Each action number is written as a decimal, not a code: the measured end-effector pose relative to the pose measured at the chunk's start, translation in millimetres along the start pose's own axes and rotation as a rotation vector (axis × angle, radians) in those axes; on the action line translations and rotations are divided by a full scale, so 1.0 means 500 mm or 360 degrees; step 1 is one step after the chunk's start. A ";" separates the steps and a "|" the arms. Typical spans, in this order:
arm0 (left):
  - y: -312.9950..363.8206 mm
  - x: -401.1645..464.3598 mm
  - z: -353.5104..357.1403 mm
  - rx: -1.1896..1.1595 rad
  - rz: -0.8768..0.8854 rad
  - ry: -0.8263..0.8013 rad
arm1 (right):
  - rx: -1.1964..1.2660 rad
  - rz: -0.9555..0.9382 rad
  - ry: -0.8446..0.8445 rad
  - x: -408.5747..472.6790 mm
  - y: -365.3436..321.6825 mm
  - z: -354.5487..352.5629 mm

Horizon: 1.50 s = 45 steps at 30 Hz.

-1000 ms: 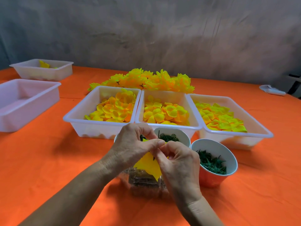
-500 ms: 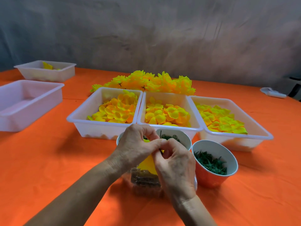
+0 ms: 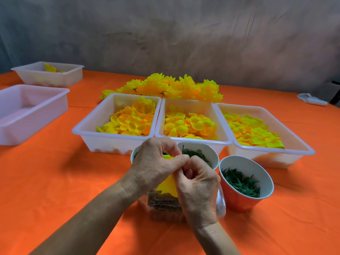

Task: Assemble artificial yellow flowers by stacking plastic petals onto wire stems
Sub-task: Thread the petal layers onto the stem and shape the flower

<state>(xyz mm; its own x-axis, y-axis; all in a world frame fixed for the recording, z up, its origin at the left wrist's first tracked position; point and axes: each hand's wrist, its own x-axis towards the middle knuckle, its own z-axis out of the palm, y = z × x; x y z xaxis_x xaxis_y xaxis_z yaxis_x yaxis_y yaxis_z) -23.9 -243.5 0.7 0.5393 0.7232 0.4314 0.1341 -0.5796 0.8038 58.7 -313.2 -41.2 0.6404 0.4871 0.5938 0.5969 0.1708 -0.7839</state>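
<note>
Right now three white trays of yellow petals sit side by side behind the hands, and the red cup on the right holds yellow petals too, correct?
Not quite. In the head view the three white trays do hold yellow petals, but the red cup on the right holds dark green pieces, not yellow petals.

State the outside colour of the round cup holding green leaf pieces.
Orange-red outside, white inside, on the round cup; seen in the head view.

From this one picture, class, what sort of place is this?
Probably a craft assembly bench: three white bins of sorted yellow petals, a pile of finished yellow flowers behind them, and cups of green parts on an orange table.
</note>
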 end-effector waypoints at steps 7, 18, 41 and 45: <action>0.010 -0.005 -0.013 -0.0004 -0.0026 -0.0078 | -0.0125 0.0019 -0.0214 -0.006 0.006 -0.024; -0.006 -0.040 -0.055 -0.0273 -0.0271 0.0195 | 0.0164 0.0070 -0.0779 0.057 -0.012 -0.084; -0.026 -0.059 -0.034 -0.0498 -0.0537 0.0222 | 0.0089 -0.0166 -0.0665 0.104 -0.067 -0.081; -0.024 -0.063 -0.023 -0.0580 -0.0498 -0.0081 | 0.0126 -0.0159 -0.0690 0.120 -0.084 -0.085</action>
<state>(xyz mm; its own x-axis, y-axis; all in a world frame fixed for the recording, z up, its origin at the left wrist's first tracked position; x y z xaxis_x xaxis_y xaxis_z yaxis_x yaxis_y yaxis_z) -52.3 -254.8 -17.9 0.5607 0.8173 0.1328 0.0012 -0.1612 0.9869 92.6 -327.6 35.1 0.3101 0.7757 0.5497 0.5957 0.2920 -0.7482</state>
